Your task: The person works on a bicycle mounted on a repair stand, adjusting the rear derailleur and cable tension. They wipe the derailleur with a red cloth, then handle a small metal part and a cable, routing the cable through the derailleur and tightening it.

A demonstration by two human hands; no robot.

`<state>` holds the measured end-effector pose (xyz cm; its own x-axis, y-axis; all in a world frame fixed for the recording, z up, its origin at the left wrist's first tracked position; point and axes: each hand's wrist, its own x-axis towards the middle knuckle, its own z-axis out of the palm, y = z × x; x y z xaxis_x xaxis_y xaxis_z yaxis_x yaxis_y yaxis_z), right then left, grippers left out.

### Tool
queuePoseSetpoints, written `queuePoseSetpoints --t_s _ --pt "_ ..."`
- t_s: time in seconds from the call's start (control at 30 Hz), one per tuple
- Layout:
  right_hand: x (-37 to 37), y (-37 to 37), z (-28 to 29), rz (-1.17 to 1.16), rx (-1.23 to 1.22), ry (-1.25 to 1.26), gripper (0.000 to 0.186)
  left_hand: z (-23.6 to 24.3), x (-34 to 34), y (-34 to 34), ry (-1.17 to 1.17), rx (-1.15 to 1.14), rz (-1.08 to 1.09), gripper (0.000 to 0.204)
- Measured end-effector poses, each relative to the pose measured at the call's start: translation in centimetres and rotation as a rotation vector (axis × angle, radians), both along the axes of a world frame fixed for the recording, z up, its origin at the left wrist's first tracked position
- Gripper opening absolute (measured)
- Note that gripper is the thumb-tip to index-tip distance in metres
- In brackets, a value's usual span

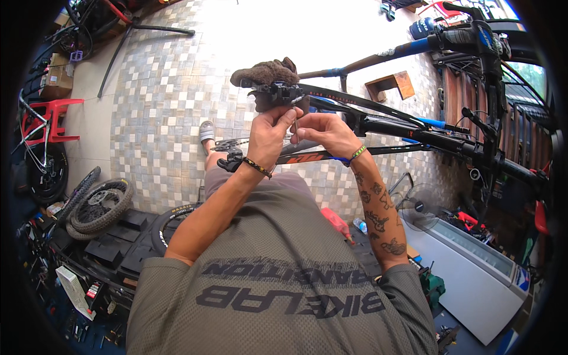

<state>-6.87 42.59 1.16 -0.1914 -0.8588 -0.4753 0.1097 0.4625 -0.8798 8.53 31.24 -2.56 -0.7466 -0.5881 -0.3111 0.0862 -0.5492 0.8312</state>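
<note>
Shirt [266, 236]: grey-green mesh, dark lettering, worn by me; fills six o'clock, nearest the camera.

Left hand [266, 139]: bare, at eleven o'clock; thumb and forefinger closed in a pinch on a slim piece [295, 129], too small for me to identify.

Right hand [326, 131]: bare, between one and two o'clock; thumb and forefinger pinching that piece from its other side, remaining fingers curled.

Black part [283, 93]: at twelve o'clock, just beyond my fingertips; a brown rag [266, 72] lies over its far side.

Bicycle frame [402, 129]: black with blue, running out to two o'clock.

Risks, by my judgement: (a) dropping the slim piece, since fingertips alone hold it and both hands share so small a length; (b) losing it afterwards, because the tiled floor [171, 118] below is a patchwork of small mixed-tone squares; (c) the rag slipping towards my fingers and covering the black part, as I see nothing fastening it; (d) working half blind, my own knuckles masking the contact.

Position of the slim piece: between the two pinches, roughly upright in view; between two and three o'clock from my left hand, between nine and ten from my right, with the black part just above it, towards twelve
</note>
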Motion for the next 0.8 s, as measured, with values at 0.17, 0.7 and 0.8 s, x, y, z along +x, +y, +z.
queuePoseSetpoints --t_s 0.17,0.7,0.8 --pt "0.4 0.8 0.6 -0.057 0.005 0.121 0.027 0.8 0.0 -0.2 -0.148 -0.087 0.004 0.026" --pt "1.0 0.4 2.1 0.132 -0.011 0.371 0.023 0.0 -0.4 0.2 -0.069 -0.064 0.009 0.025" --pt "1.1 -0.7 4.1 0.303 0.217 0.758 0.029 -0.4 -0.4 0.3 -0.075 -0.153 0.032 0.028"
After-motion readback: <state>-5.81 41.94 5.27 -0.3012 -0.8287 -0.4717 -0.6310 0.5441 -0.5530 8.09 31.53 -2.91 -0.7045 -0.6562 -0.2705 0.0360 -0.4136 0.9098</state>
